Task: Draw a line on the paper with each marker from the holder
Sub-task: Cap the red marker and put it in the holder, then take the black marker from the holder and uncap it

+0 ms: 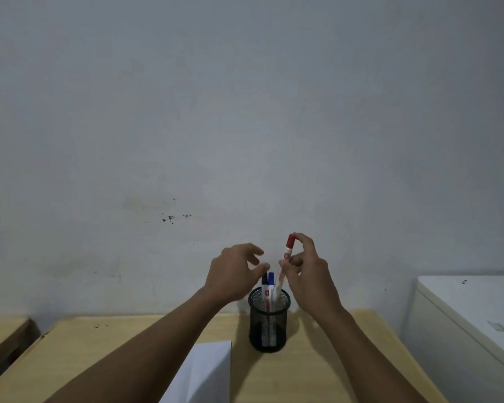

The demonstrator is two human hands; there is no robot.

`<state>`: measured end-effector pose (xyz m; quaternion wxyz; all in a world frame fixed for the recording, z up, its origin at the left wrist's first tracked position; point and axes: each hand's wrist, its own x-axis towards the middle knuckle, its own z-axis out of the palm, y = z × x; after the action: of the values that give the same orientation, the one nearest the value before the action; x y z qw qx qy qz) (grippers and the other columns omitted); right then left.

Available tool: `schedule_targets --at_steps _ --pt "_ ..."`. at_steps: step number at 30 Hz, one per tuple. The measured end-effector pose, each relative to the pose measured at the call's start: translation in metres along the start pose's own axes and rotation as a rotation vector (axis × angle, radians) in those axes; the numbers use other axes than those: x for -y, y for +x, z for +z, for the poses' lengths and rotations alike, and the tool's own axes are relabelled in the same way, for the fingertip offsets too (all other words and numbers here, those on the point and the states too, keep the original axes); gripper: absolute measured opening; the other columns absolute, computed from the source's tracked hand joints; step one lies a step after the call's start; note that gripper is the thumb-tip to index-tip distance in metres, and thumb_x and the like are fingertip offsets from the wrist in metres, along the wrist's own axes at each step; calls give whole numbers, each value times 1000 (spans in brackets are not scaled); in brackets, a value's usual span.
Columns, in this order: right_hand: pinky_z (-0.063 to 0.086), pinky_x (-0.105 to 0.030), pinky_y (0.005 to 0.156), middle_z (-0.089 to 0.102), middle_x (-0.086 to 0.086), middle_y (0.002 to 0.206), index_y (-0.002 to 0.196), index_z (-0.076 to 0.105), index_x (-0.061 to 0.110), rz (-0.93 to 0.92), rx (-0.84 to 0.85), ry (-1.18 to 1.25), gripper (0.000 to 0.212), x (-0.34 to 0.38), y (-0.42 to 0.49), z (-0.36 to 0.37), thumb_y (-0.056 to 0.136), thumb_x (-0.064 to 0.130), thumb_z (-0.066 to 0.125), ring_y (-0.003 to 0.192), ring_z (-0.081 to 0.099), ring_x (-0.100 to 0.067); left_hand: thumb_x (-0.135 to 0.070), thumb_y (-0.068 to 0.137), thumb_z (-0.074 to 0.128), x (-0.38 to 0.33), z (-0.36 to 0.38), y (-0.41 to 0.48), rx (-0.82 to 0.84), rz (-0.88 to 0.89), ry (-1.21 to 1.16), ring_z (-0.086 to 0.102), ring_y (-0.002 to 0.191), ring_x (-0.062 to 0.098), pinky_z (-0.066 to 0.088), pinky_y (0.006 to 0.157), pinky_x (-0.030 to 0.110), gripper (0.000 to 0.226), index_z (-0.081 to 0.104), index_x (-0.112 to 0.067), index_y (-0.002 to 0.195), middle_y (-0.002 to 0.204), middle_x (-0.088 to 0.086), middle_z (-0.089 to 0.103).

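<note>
A black mesh holder [269,330] stands on the wooden table [99,350], just right of a white sheet of paper [207,370]. A black-capped marker [264,282] and a blue-capped marker [271,282] stand upright in it. My right hand [312,280] pinches a red-capped marker [287,254] near its cap; the marker tilts, with its lower end still inside the holder. My left hand [233,271] hovers above and left of the holder, fingers spread, holding nothing.
A grey wall [245,112] rises directly behind the table. A white cabinet [472,315] stands to the right, across a gap from the table. The edge of a second wooden surface [3,335] shows at far left.
</note>
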<state>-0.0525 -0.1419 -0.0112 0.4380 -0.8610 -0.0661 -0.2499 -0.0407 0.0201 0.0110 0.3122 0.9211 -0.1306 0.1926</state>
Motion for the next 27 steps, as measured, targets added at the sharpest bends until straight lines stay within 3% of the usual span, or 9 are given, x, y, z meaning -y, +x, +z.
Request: schedule_targets --at_steps 4,8,13,20,23,27 --pt "61 -34 66 73 3 90 147 24 42 21 55 -147 63 -28 3 18 97 31 62 75 70 -13 -39 89 66 17 38 8 116 -107 31 66 96 14 56 86 36 41 60 -25 127 116 -3 70" --pt "63 -37 67 72 3 89 147 29 42 0 160 -230 59 -49 3 30 97 32 60 75 70 -12 -32 90 65 29 59 11 139 -149 -63 68 95 15 58 85 42 36 61 -25 125 115 0 72" --pt "60 -40 86 62 2 125 142 46 34 -30 179 -257 44 -57 3 38 99 35 54 108 63 -15 -22 90 67 40 68 15 88 -172 -182 69 93 17 60 81 45 27 65 -21 117 111 5 73" --pt "58 -37 89 53 1 136 148 44 33 -19 129 -220 44 -43 -1 35 103 35 45 119 57 -15 -24 89 68 39 56 16 43 -208 -293 69 91 20 57 84 51 21 62 -29 109 104 4 73" --pt "56 -34 85 57 3 129 142 52 30 -73 24 -191 43 -20 -2 25 100 40 51 113 57 -13 -26 91 65 31 30 17 -38 -202 -346 68 92 18 55 86 47 24 64 -29 115 101 0 73" --pt "52 -22 71 67 7 107 130 60 32 -7 257 63 37 22 -5 17 95 43 63 87 65 -6 -16 91 66 17 -28 10 -137 -241 -610 65 88 16 52 72 29 18 69 -20 108 93 1 71"
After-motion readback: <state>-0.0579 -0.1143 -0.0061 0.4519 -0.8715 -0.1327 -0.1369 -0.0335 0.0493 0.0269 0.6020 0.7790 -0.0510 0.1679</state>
